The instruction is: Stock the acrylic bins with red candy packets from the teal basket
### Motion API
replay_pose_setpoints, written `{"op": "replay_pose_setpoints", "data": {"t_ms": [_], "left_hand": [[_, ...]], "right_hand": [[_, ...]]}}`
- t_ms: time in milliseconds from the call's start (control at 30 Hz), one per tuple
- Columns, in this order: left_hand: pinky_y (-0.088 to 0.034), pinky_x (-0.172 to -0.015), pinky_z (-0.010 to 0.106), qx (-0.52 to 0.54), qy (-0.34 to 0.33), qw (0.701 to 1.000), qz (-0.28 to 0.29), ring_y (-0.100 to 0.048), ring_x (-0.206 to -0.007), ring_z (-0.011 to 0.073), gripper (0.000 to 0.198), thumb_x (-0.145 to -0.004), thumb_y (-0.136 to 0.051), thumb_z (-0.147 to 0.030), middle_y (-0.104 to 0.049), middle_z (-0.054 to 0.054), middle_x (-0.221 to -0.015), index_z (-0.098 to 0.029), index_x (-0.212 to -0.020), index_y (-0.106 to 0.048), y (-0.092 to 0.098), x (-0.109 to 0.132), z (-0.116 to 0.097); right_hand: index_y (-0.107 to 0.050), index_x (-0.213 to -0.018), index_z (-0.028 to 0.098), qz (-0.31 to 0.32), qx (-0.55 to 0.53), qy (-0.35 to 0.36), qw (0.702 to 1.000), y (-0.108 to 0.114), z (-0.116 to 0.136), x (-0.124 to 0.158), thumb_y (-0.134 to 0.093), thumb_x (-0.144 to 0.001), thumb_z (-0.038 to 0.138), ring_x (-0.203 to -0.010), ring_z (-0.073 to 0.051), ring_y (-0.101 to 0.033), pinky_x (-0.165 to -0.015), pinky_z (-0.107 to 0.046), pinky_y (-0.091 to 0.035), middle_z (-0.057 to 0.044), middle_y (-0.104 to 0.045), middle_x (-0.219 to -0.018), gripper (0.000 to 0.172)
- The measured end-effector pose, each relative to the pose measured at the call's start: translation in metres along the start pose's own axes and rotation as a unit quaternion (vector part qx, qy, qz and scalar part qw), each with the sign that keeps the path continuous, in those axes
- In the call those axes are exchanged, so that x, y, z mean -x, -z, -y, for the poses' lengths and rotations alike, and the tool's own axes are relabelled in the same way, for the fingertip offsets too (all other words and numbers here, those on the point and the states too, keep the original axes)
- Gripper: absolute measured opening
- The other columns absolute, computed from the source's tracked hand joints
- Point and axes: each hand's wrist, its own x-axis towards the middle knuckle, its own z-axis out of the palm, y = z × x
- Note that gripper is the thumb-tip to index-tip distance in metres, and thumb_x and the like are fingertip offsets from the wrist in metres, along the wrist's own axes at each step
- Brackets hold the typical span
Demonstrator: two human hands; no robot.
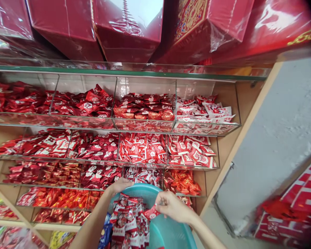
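A teal plastic basin (168,235) sits low in front of me, holding several red-and-white candy packets (128,221). My left hand (119,186) grips the basin's far rim, fingers curled over the edge. My right hand (171,205) is inside the basin, pinching one red packet (151,211) between thumb and fingers. Right behind the basin are clear bins of red candy.
Tiered clear acrylic bins (142,114) full of red and white wrapped sweets fill a wooden shelf unit (238,145). Red gift boxes (129,27) stand on the glass top shelf. A grey wall is at right, with red boxes (300,204) at lower right.
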Motion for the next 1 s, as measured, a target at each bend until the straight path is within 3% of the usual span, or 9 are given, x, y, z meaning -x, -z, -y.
{"op": "replay_pose_setpoints", "data": {"t_ms": [133, 267, 400, 533, 767, 833, 1000], "left_hand": [[-0.032, -0.050, 0.022, 0.009, 0.002, 1.000, 0.008, -0.044, -0.048, 0.0093, 0.048, -0.055, -0.064, -0.058, -0.053, -0.002, -0.050, -0.011, -0.062, -0.062, 0.000, -0.001, 0.002], [-0.032, -0.049, 0.022, 0.013, 0.007, 1.000, 0.012, -0.043, -0.047, 0.0087, 0.046, -0.054, -0.065, -0.057, -0.051, -0.004, -0.047, -0.012, -0.059, -0.062, -0.002, 0.003, -0.005], [-0.034, -0.051, 0.022, 0.009, 0.019, 1.000, 0.005, -0.045, -0.048, 0.0092, 0.044, -0.054, -0.066, -0.056, -0.053, -0.003, -0.048, -0.012, -0.059, -0.061, -0.002, 0.005, -0.010], [-0.034, -0.050, 0.022, 0.017, 0.022, 1.000, 0.008, -0.047, -0.049, 0.0100, 0.044, -0.055, -0.065, -0.056, -0.055, -0.003, -0.050, -0.012, -0.061, -0.061, -0.002, 0.003, -0.006], [-0.031, -0.048, 0.021, 0.014, 0.016, 1.000, 0.004, -0.042, -0.047, 0.0076, 0.045, -0.055, -0.065, -0.056, -0.052, -0.003, -0.050, -0.012, -0.058, -0.059, -0.003, 0.005, -0.007], [-0.030, -0.047, 0.020, 0.008, 0.013, 1.000, 0.005, -0.041, -0.047, 0.0074, 0.045, -0.055, -0.065, -0.056, -0.051, -0.003, -0.049, -0.012, -0.058, -0.058, -0.002, 0.005, -0.008], [-0.030, -0.048, 0.021, -0.003, 0.012, 1.000, 0.007, -0.043, -0.048, 0.0087, 0.047, -0.055, -0.064, -0.059, -0.051, -0.003, -0.050, -0.012, -0.060, -0.059, -0.001, 0.004, -0.006]], "right_hand": [[-0.047, -0.075, 0.017, 0.033, -0.017, -0.055, 0.998, -0.007, -0.012, -0.004, -0.050, -0.073, 0.030, -0.040, -0.007, -0.054, -0.034, -0.014, -0.028, 0.004, -0.055, -0.066, 0.013], [-0.045, -0.078, 0.018, 0.064, -0.022, -0.085, 0.994, -0.011, -0.023, -0.012, -0.048, -0.071, 0.021, -0.044, -0.008, -0.057, -0.037, -0.014, -0.035, 0.004, -0.054, -0.066, 0.008], [-0.052, -0.078, 0.017, 0.083, 0.139, -0.053, 0.985, -0.013, -0.034, -0.022, -0.043, -0.068, 0.007, -0.049, -0.009, -0.056, -0.045, -0.016, -0.037, 0.006, -0.051, -0.053, 0.017], [-0.060, -0.066, 0.017, 0.093, 0.296, -0.008, 0.951, -0.021, -0.043, -0.031, -0.046, -0.059, -0.001, -0.061, -0.013, -0.056, -0.052, -0.019, -0.036, 0.001, -0.058, -0.058, 0.023], [-0.066, -0.070, 0.018, 0.182, 0.371, -0.096, 0.906, -0.040, -0.052, -0.047, -0.055, -0.046, -0.008, -0.060, -0.018, -0.056, -0.047, -0.022, -0.034, -0.001, -0.063, -0.068, 0.037], [-0.067, -0.074, 0.018, 0.162, 0.380, -0.086, 0.907, -0.041, -0.051, -0.047, -0.056, -0.049, -0.006, -0.063, -0.019, -0.057, -0.048, -0.023, -0.035, -0.003, -0.064, -0.071, 0.037], [-0.067, -0.085, 0.016, 0.044, 0.371, -0.055, 0.926, -0.039, -0.047, -0.040, -0.048, -0.068, 0.003, -0.077, -0.022, -0.059, -0.061, -0.027, -0.038, -0.008, -0.065, -0.083, 0.029]]}}
